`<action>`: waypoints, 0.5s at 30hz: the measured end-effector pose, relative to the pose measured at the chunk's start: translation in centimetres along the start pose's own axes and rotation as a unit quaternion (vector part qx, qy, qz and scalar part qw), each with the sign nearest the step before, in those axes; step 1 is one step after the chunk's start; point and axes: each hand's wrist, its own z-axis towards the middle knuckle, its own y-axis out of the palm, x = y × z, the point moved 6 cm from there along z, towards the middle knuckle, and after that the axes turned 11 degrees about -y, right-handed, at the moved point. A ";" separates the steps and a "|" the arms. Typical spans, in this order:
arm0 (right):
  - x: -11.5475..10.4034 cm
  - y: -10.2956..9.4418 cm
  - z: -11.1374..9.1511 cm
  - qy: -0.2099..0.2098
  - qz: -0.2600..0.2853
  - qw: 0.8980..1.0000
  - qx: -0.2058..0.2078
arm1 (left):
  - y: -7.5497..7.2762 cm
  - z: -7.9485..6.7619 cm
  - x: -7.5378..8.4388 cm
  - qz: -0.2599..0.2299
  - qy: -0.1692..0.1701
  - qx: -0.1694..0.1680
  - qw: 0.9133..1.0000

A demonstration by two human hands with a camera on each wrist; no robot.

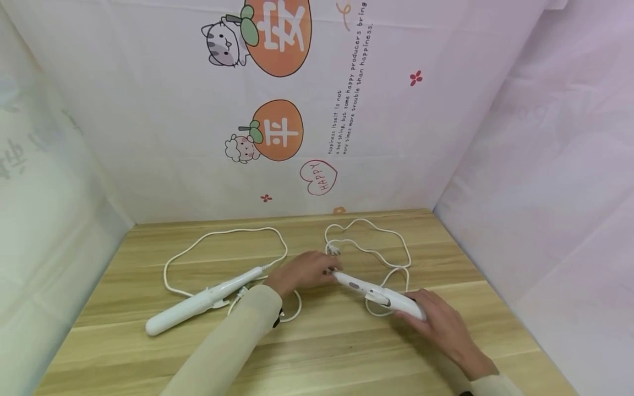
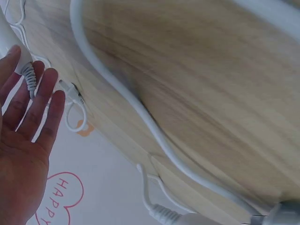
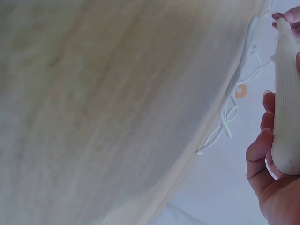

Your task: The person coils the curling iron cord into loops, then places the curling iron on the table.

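Note:
A white hair straightener (image 1: pixel 364 287) with a grey button is held between both hands, slanting down to the right. My left hand (image 1: pixel 309 269) pinches its cord end; in the left wrist view the thumb lies on the body (image 2: pixel 9 42) near the ribbed cord sleeve (image 2: pixel 29 77). My right hand (image 1: pixel 443 324) grips the broad rounded end, its fingers curled around the side in the right wrist view. A second white straightener (image 1: pixel 185 311) lies on the table at the left, beside my left forearm.
The second straightener's white cord (image 1: pixel 218 233) loops behind it on the wooden table (image 1: pixel 317 352). Another cord (image 1: pixel 391 231) with a plug (image 1: pixel 333 250) lies coiled behind the held one. Printed white cloth walls (image 1: pixel 198 181) stand at the back and both sides.

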 end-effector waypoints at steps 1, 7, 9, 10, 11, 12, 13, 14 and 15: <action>0.0 0.0 0.1 0.002 -0.001 1.000 -0.002 | 0.0 -0.2 -0.1 -0.004 -0.003 -0.004 1.000; -0.3 -0.2 0.4 0.005 0.002 1.000 0.001 | -0.3 -1.2 -0.2 -0.016 -0.003 -0.004 1.000; -0.4 -0.2 0.5 -0.002 0.005 1.000 0.007 | -0.4 -1.6 -0.1 -0.011 0.004 0.005 1.000; -0.4 -0.2 0.5 -0.007 0.007 1.000 0.009 | -0.4 -1.8 -0.1 -0.009 0.007 0.010 1.000; -0.5 -0.2 0.6 -0.012 0.008 1.000 0.012 | -0.5 -2.0 -0.1 -0.006 0.009 0.016 1.000; -0.5 -0.1 0.7 -0.016 0.011 1.000 0.014 | -0.5 -2.2 -0.1 -0.002 0.011 0.022 1.000; -0.5 -0.1 0.7 -0.020 0.013 1.000 0.016 | -0.6 -2.5 -0.1 0.004 0.013 0.028 1.000; -0.5 -0.1 0.8 -0.023 0.015 0.999 0.018 | -0.6 -2.7 -0.1 0.010 0.015 0.034 0.999; -0.5 0.0 0.9 -0.026 0.017 0.999 0.020 | -0.6 -2.9 -0.1 0.015 0.017 0.039 0.999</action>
